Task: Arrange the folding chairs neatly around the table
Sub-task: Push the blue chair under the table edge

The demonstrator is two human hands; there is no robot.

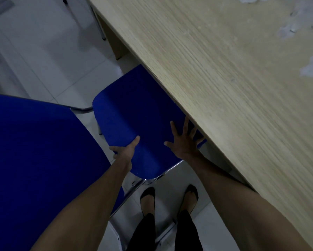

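My left hand (pixel 125 148) grips near edge of blue chair seat (pixel 134 115), thumb on top, fingers curled under. My right hand (pixel 183 140) lies flat on seat, fingers spread, beside desk (pixel 224 78) edge. Seat's far side tucked under desk. Seat: blue fabric, rounded corners, chrome frame (pixel 145 182) beneath. Second blue chair (pixel 34 160) at left. No readable writing.

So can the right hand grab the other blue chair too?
Probably not from there. The right hand lies flat on the seat by the table, and the other chair is on the far side of the left hand, which grips the seat's edge.
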